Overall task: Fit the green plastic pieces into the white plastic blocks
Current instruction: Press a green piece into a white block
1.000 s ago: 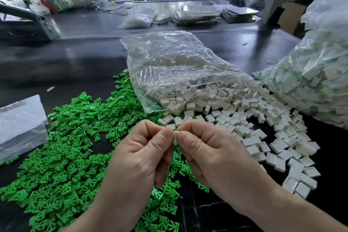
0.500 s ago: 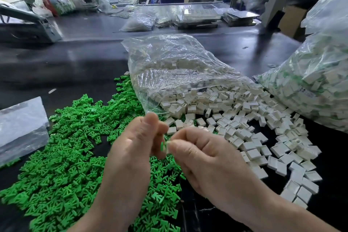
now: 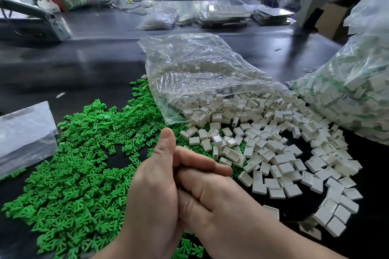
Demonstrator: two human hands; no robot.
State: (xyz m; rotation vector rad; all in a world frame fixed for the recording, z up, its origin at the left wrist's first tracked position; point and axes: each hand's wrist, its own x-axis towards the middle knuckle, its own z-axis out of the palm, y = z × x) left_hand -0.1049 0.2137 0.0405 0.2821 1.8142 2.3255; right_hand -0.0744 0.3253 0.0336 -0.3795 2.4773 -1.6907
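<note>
Seemingly left hand [image 3: 153,185] clasps right hand [image 3: 210,193], what they hold hidden; I'd squeeze squarely to seat green forked plastic pieces [image 3: 80,164] in white boxy plastic blocks [image 3: 273,153].

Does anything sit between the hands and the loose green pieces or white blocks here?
Nothing visible does. The left hand and right hand are pressed together above the green pieces, and the white blocks lie loose just right of them, outside the clear bag.
</note>
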